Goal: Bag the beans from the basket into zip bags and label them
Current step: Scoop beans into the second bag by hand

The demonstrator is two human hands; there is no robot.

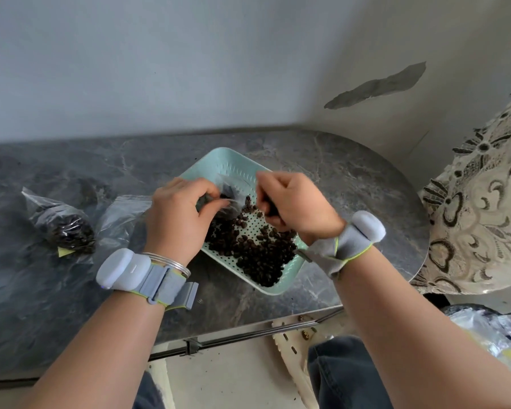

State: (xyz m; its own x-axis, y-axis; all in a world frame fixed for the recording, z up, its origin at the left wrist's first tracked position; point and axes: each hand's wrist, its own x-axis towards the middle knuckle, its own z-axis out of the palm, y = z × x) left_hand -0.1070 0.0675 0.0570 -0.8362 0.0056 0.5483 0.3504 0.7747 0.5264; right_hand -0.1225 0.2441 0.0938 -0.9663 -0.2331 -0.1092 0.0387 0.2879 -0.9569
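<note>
Dark marbled surface (351,178) bearing a perforated mint basket (227,156) of beans (257,252), a filled zip bag (65,228) at left, and an empty zip bag (121,214) between them.

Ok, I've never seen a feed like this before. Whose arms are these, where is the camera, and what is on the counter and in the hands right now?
There is no machine here. These are a person's two bare arms, seen from one wide-angle camera worn on their head and looking down. Each wrist carries a grey strapped band. On the dark stone counter sits a mint-green perforated basket holding dark beans. The left hand pinches a clear zip bag over the basket. The right hand is curled beside it with something dark inside; I cannot tell what it is. To the left lie a filled bag of beans with a yellow label at its edge, and next to it an empty clear bag.
</note>
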